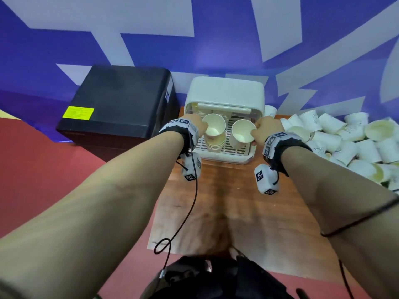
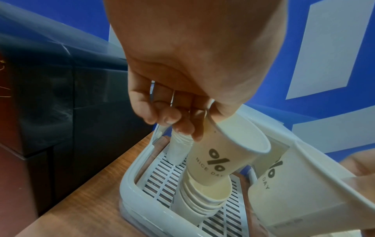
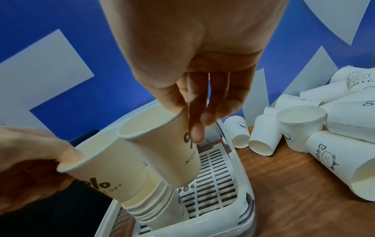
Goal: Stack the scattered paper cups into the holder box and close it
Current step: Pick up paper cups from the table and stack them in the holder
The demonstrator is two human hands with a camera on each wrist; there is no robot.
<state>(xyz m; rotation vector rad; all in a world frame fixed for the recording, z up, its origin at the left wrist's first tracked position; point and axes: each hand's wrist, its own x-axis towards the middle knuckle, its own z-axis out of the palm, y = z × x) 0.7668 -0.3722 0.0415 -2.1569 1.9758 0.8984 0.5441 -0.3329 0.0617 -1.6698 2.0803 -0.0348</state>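
The white holder box (image 1: pixel 224 91) stands at the table's far edge with its lid swung up and its slatted tray (image 1: pixel 235 151) exposed. My left hand (image 1: pixel 199 126) pinches the rim of a "NICE DAY" paper cup (image 2: pixel 223 157), whose base sits in the top of a stack of cups (image 2: pixel 202 200) on the tray. A second, thinner stack (image 2: pixel 178 149) stands behind it. My right hand (image 3: pixel 184 115) pinches another cup (image 3: pixel 168 149) by its rim, held tilted above the tray, right beside the left cup (image 3: pixel 109 168).
A heap of loose white paper cups (image 1: pixel 345 139) lies on the wooden table (image 1: pixel 226 212) to the right of the box. A black case (image 1: pixel 121 100) stands close on the left. A blue-and-white wall rises right behind the box.
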